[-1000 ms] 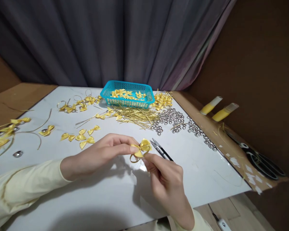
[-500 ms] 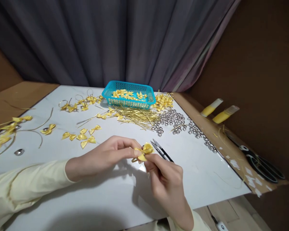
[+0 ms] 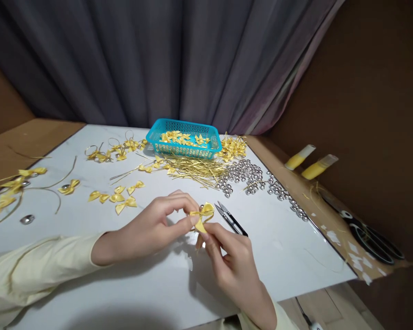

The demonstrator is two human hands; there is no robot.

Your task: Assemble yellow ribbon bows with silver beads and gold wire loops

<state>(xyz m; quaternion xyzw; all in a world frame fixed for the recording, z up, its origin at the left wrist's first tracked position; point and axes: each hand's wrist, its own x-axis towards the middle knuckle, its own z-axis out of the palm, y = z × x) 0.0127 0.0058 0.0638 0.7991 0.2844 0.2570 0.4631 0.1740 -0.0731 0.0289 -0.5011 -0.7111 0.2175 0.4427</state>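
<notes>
— Holding what, and where?

— Pinching a yellow ribbon bow (image 3: 202, 215) in both hands, over the white tabletop (image 3: 289, 256); for directions, take that as the clock's centre.

— Gripped how?

— Grasped on the nine o'clock side between the thumb and fingers of the left hand (image 3: 158, 222); pinched near the lower tip, about six o'clock, by the thumb and forefinger of the right hand (image 3: 232, 263).

— Looking like what?

— Bright and slightly glossy, gathered tight at the middle, with a thin gold cord across the gather. Flared wide toward one o'clock, tapering to a point toward six. Partly covered by fingertips at nine.

— And round about?

— Toward three, find thread snips (image 3: 236, 223) with parted blades, near the right hand. Toward twelve, see piled gold cords (image 3: 196, 170), then a turquoise basket (image 3: 186, 148) of similar bows (image 3: 175, 136). Between one and two, notice clustered silver beads (image 3: 246, 172); between nine and ten, four loose bows (image 3: 117, 196).
</notes>
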